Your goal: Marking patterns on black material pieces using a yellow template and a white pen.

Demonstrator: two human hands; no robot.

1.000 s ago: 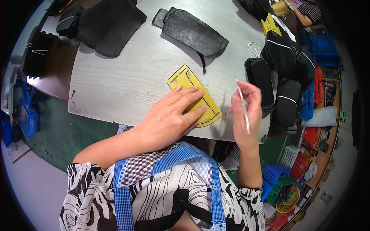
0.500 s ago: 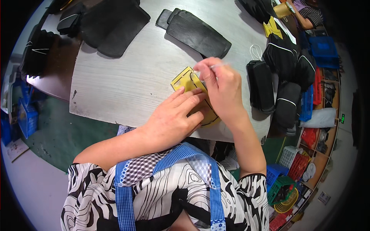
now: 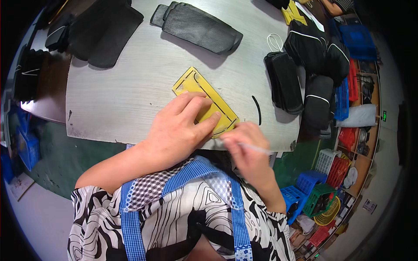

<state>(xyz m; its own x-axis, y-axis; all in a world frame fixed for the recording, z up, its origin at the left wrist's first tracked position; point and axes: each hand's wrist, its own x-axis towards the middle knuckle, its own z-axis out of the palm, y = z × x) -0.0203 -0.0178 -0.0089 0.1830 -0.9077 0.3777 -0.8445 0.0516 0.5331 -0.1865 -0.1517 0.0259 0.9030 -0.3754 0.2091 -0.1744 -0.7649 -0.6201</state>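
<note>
A yellow template (image 3: 220, 102) with narrow dark slots lies slantwise near the table's front edge. My left hand (image 3: 176, 122) presses on it, fingers spread and flat. At its near right corner is my right hand (image 3: 249, 145), closed around a slim pale pen-like tool (image 3: 257, 149), blurred by motion. The tool's tip is hard to make out. Whatever lies under the template is hidden. A short curved black strip (image 3: 257, 110) rests on the table to the right of the template.
Beyond the template lies a stack of folded black leather pieces (image 3: 198, 28). Larger black pieces (image 3: 102, 35) are at the far left. Tied black bundles (image 3: 283, 82) line the table's right side, near more yellow templates (image 3: 294, 14). Plastic baskets (image 3: 320, 200) stand at the right; another person's arm (image 3: 333, 8) shows far right.
My right hand has moved from the template's far end to its near right corner, uncovering its right edge and the black strip. The whole view has shifted a little.
</note>
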